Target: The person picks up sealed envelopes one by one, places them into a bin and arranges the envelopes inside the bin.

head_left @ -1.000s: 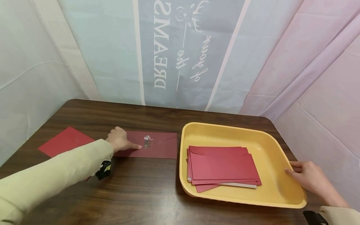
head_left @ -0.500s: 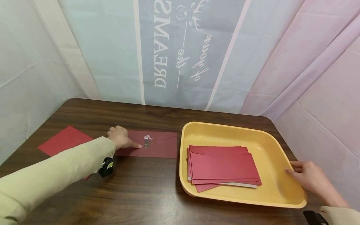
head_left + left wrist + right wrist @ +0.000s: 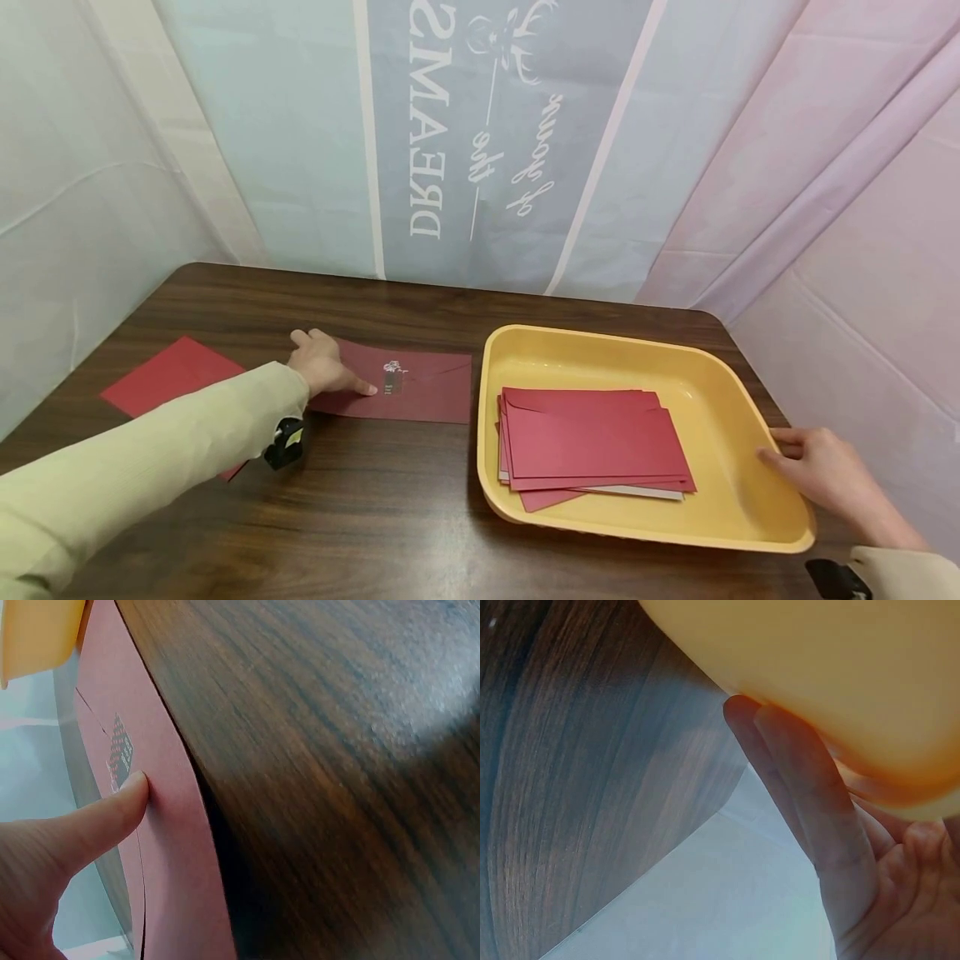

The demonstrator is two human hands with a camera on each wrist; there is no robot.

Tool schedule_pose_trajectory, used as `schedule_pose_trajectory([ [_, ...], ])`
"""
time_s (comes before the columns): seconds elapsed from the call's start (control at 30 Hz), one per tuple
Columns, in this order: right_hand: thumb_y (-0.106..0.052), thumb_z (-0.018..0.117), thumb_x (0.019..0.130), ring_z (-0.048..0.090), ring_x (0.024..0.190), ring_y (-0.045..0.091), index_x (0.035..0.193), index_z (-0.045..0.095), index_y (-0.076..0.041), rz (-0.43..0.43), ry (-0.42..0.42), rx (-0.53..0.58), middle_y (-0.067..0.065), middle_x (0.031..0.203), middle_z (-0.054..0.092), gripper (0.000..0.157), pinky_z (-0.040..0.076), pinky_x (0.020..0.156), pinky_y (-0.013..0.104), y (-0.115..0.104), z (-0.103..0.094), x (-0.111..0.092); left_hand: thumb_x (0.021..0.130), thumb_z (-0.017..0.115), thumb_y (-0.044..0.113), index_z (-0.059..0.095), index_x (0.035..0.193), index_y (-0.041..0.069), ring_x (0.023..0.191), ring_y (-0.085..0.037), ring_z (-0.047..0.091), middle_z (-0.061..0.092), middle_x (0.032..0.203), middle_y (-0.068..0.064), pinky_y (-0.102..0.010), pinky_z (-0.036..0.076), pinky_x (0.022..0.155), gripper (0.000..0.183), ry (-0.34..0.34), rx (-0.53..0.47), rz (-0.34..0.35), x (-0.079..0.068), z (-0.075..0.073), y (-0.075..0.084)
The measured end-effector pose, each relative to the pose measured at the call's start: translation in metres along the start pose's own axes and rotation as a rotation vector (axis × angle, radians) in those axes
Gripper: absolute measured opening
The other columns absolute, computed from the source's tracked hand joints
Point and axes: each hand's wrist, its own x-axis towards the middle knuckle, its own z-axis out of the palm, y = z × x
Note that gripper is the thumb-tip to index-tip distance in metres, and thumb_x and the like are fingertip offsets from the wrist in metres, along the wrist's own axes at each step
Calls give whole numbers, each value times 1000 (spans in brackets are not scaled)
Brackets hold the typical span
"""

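In the head view my left hand (image 3: 324, 367) pinches the left end of a dark red envelope (image 3: 438, 390), thumb on top beside a printed white mark and fingers curled under the edge. That end bends up off the table, and a dark gap shows beneath the envelope (image 3: 176, 817) in the left wrist view. My right hand (image 3: 821, 467) grips the right rim of a yellow plastic basin (image 3: 723, 417), thumb inside and fingers outside. Its fingers (image 3: 795, 772) lie against the outer wall in the right wrist view. Several red envelopes (image 3: 592, 433) lie stacked inside the basin.
Another red envelope (image 3: 176, 375) lies at the left of the brown wooden table (image 3: 360, 525), partly hidden under my left sleeve. A printed cloth (image 3: 480, 150) hangs behind the table's far edge, and pale cloth walls stand at both sides.
The left end of the envelope has risen and curved upward in my left hand; its right end stays near the basin. My right hand and the basin have hardly moved.
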Motion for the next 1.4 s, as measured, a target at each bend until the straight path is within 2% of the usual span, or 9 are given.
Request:
schedule_pose_trajectory([
  [0.17, -18, 67, 87, 65, 86, 48, 110, 61, 18, -11, 10, 0, 28, 88, 69, 43, 49, 73, 56, -1, 1, 1, 64, 87, 43, 21, 122, -21, 84, -38, 50, 26, 109, -32, -47, 47, 77, 109, -20, -52, -8, 0, 0, -3],
  [0.37, -19, 67, 87, 64, 87, 49, 109, 61, 18, -12, 15, 2, 29, 88, 69, 43, 49, 73, 56, -2, 1, 2, 71, 79, 49, 11, 131, -20, 106, -47, 49, 34, 121, -39, -53, 44, 92, 114, -53, -120, -1, 1, -3, -5],
  [0.5, -18, 67, 87, 64, 87, 49, 109, 61, 19, -13, 19, 4, 29, 88, 69, 44, 50, 72, 56, -1, 1, 2, 86, 62, 50, 4, 136, -21, 120, -49, 45, 39, 129, -41, -54, 40, 101, 104, -61, -182, -24, -1, -4, -4],
  [0.6, -19, 67, 87, 64, 88, 50, 110, 60, 19, -7, 16, 6, 30, 88, 69, 44, 49, 73, 57, 0, 1, 1, 97, 45, 41, -8, 140, -20, 129, -50, 37, 32, 137, -43, -55, 35, 105, 92, -74, -227, -43, -2, -5, -4],
  [0.67, -19, 67, 87, 63, 88, 50, 110, 60, 19, -7, 16, 6, 30, 88, 69, 45, 49, 73, 57, 1, 2, 1, 100, 35, 35, -13, 140, -20, 132, -51, 31, 26, 140, -43, -56, 32, 107, 84, -87, -253, -44, -2, -5, -5],
  [0.73, -19, 67, 87, 62, 90, 51, 110, 60, 19, -6, 19, 6, 30, 88, 69, 45, 48, 74, 58, 1, 2, 0, 101, 29, 31, -20, 138, -20, 135, -52, 24, 20, 144, -44, -56, 28, 110, 80, -106, -268, -33, -2, -5, -7],
  [0.93, -19, 66, 87, 62, 90, 52, 109, 60, 19, -2, 18, 8, 30, 88, 68, 45, 49, 74, 58, 0, 2, -1, 99, 21, 26, -22, 137, -20, 137, -50, 21, 18, 145, -44, -55, 24, 112, 74, -113, -308, -5, -3, -6, -9],
  [1.17, -20, 66, 88, 62, 89, 51, 111, 58, 20, 12, -3, 11, 31, 90, 68, 47, 49, 74, 58, 0, 0, -1, 93, 18, 16, -19, 138, -21, 132, -47, 31, 24, 142, -44, -53, 28, 110, 69, -71, -360, 39, -4, -6, -8],
  [1.4, -20, 66, 88, 63, 89, 51, 111, 58, 21, 7, 3, 14, 31, 90, 68, 47, 48, 75, 58, 0, 1, 0, 92, 19, 17, -12, 139, -21, 123, -42, 39, 34, 136, -42, -52, 33, 105, 68, -38, -372, 56, -7, -9, -9],
])
